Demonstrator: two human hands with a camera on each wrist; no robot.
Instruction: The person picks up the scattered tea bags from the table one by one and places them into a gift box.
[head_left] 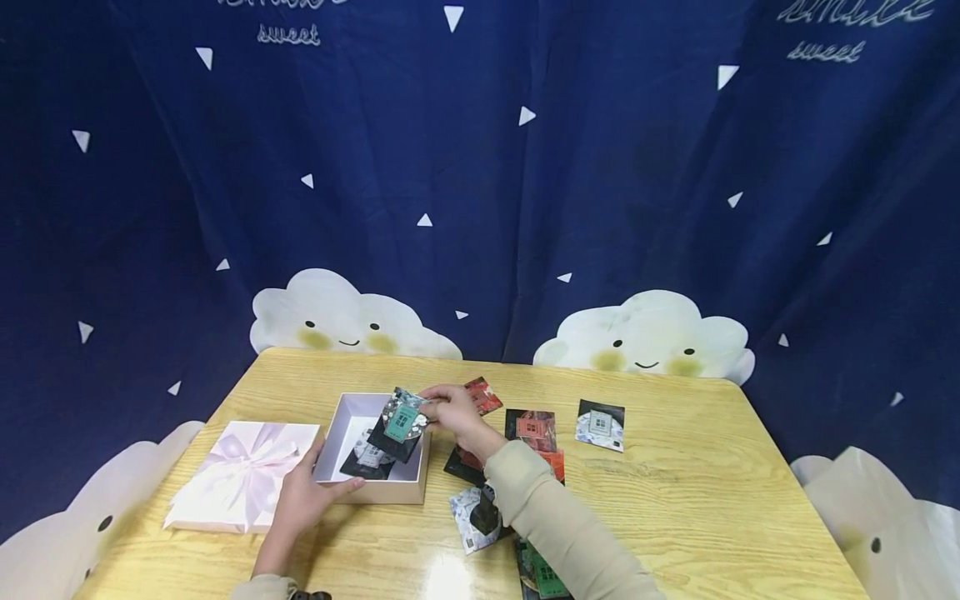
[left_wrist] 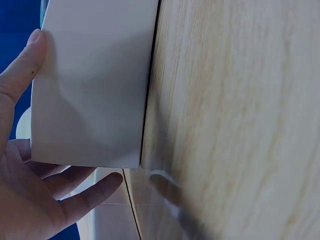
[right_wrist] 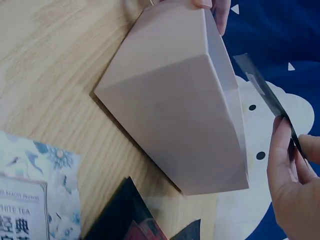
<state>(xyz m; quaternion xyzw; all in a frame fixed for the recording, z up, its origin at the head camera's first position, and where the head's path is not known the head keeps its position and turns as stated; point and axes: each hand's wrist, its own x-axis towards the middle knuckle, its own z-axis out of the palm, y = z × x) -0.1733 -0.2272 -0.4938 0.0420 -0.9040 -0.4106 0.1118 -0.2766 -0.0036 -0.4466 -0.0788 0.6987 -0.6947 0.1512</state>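
My right hand (head_left: 452, 408) pinches a black tea sachet (head_left: 402, 423) with a teal label by its upper edge, above the open pale pink box (head_left: 384, 493). In the right wrist view the held sachet (right_wrist: 265, 92) appears nearly edge-on, beside the box's rim. Inside the box lies another sachet (head_left: 369, 458) with a grey-white label, partly covered by the held one. My left hand (head_left: 303, 492) rests against the box's near left corner. Its thumb lies on the front rim and its loosely straight fingers reach along the left side, as the left wrist view shows.
Left of the box lies a white lid (head_left: 247, 475) with a pink ribbon bow. Several sachets are spread to the right, including a red-labelled one (head_left: 531, 427), a white one (head_left: 600, 423) and a green one (head_left: 547, 575). A dark blue curtain (head_left: 480, 183) hangs behind the table (head_left: 690, 508).
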